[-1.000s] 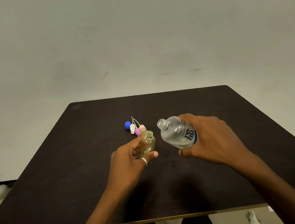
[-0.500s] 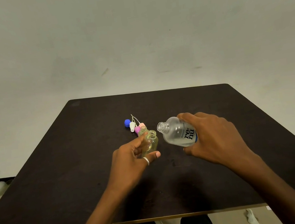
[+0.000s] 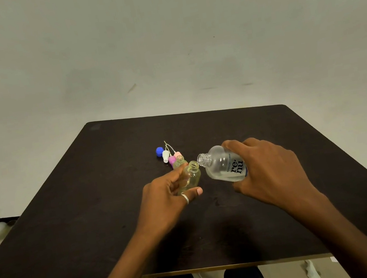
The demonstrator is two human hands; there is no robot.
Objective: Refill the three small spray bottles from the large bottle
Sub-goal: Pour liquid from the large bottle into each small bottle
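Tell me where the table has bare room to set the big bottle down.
Bare: the table's right side, beyond the right hand; its left side, beyond the left hand; the far strip behind the spray caps. Crowded: the middle, where caps, the small bottle and large bottle bunch.

The left hand, forearm entering from 7 o'clock, curls thumb and fingers round a small bottle. The right hand, forearm entering from 5 o'clock, grips the large bottle from above, knuckles up.
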